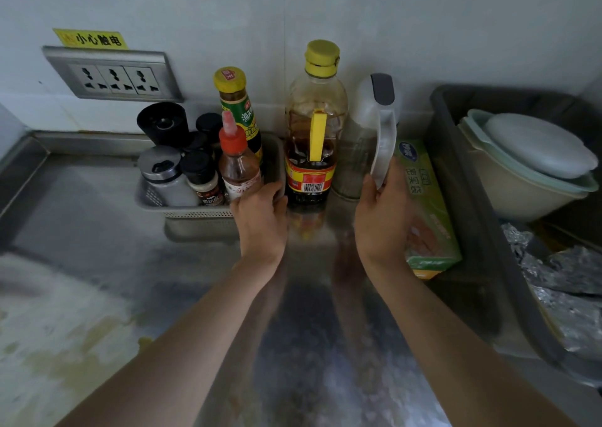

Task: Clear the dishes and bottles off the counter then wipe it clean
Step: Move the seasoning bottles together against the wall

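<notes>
Your forearms ran up from 6 o'clock over the steel counter (97, 231), backs of both hands toward you.

Progress, my read: early.
- Nothing looked cleared off the back row. No wiping was evident: yellowish stains (81, 338) sat at 8 o'clock and no cloth was in view.
- The grey tub (456, 166) at 3 o'clock held stacked bowls (521, 166) and crumpled foil (570, 283). Couldn't tell if it was the drop-off point.
- Along the wall, the metal basket (195, 213) of shakers and sauce bottles sat at 11 o'clock.
- The big bottle (314, 127) with the yellow cap stood at 12, just beside the basket.
- The clear jug (355, 159) stood upright just right of it, at 1 o'clock.
- The green box (430, 218) lay between jug and tub.
- All of that was on the counter and left to move, then the wipe.

Hands:
- Your left hand (260, 221) was at the basket's near right corner. Its fingers were curled over the rim and gripping it, right beside the red-capped bottle (239, 166).
- Your right hand (381, 211) had thumb and fingers closed around the lower end of the jug's white handle (386, 140).
- The jug looked seated on the counter, not lifted.
</notes>
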`<state>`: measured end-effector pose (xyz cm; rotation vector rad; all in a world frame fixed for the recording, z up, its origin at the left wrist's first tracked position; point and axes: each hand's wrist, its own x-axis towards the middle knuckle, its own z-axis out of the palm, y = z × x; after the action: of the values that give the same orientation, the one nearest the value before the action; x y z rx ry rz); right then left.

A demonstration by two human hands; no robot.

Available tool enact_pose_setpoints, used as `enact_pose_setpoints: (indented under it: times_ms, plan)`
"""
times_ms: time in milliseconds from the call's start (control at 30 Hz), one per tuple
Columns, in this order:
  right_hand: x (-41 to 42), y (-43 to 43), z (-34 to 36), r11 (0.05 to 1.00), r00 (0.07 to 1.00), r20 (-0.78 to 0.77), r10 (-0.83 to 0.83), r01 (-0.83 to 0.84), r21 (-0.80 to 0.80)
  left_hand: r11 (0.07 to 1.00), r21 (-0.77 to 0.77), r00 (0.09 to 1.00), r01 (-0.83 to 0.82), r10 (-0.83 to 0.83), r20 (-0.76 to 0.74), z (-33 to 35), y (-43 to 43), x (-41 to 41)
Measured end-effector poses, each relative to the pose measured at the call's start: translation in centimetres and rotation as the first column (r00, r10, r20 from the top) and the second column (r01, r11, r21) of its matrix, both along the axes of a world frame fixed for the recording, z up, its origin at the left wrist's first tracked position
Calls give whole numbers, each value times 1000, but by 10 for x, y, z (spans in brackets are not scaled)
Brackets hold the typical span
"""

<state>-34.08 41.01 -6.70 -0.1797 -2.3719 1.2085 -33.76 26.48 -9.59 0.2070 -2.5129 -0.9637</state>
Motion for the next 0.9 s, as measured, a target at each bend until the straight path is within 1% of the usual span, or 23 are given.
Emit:
enact_pose_setpoints:
  times_ms: [100, 267, 367, 433, 467, 567, 633, 700, 800, 900]
  plan:
    - [1, 0, -1, 1000, 1000, -10, -13, 13, -1, 998, 51, 999, 30, -30, -16, -4, -4, -1]
    - [1, 1, 2, 999, 1000, 14, 0, 1, -46, 997, 52, 999, 48, -48, 3, -2, -5, 0]
    - [5, 2, 1, 996, 997, 72, 20, -14, -91, 997, -55, 995, 49, -44, 87, 7, -3, 10]
    - [15, 0, 2, 993, 990, 143, 8, 9, -119, 989, -109, 988, 98, -84, 127, 14, -2, 26]
    - [23, -1, 3, 989, 985, 174, 11, 15, -144, 985, -102, 982, 139, -124, 146, 17, -3, 36]
    - [62, -3, -1, 986, 949, 310, 57, -5, -165, 958, -49, 942, 282, -267, 203, 25, -6, 75]
    - [100, -5, -4, 972, 878, 457, 146, -42, -230, 929, -39, 908, 367, -349, 231, 26, -10, 106]
    - [142, -7, -6, 953, 803, 551, 227, -66, -296, 905, 38, 862, 424, -416, 290, 27, -15, 137]
    - [203, -1, -7, 966, 798, 567, 203, -70, -248, 878, 150, 812, 454, -477, 337, 29, -25, 177]
    - [255, 9, -4, 967, 790, 600, 125, 40, -253, 856, 265, 758, 444, -517, 398, 34, -34, 210]
